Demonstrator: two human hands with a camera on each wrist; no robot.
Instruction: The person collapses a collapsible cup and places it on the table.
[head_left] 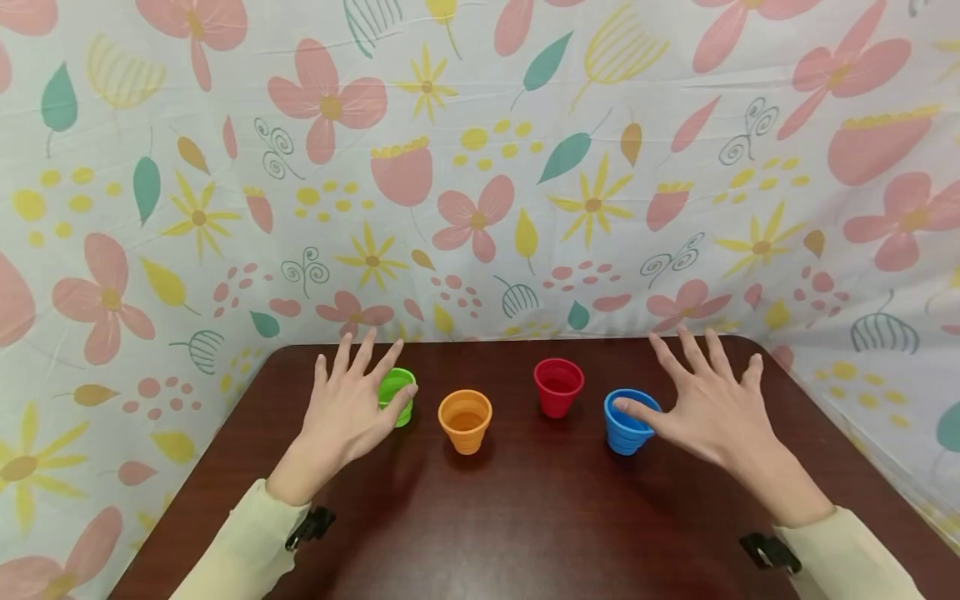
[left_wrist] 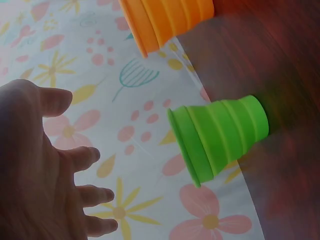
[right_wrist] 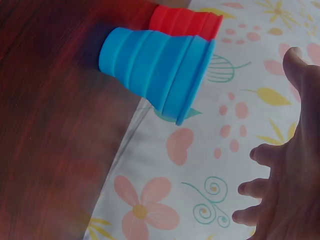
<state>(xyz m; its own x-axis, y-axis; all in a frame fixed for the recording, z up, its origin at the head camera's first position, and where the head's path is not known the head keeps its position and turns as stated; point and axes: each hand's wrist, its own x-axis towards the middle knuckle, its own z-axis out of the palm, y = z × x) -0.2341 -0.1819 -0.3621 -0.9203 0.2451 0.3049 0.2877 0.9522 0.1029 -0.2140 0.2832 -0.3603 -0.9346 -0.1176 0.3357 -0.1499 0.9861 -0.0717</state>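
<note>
Both hands hover over a dark table with their fingers spread. The left hand (head_left: pixel 348 408) is nearest the green cup (head_left: pixel 396 397) and hides part of it in the head view. In the left wrist view a gap separates its fingers from that green cup (left_wrist: pixel 220 137). To the right of it stands an orange cup (head_left: pixel 466 423). My right hand (head_left: pixel 712 408) is beside the blue cup (head_left: pixel 628 423), its thumb overlapping the rim in the head view. The right wrist view shows this blue cup (right_wrist: pixel 155 70) apart from the fingers. Left of it and farther back is a red cup (head_left: pixel 557 388).
The cups stand upright, mouths up, on the reddish-brown table (head_left: pixel 495 533). A floral cloth (head_left: pixel 480 167) hangs behind the table and along its sides. Black straps or clips (head_left: pixel 311 527) sit at both wrists by the pale sleeves.
</note>
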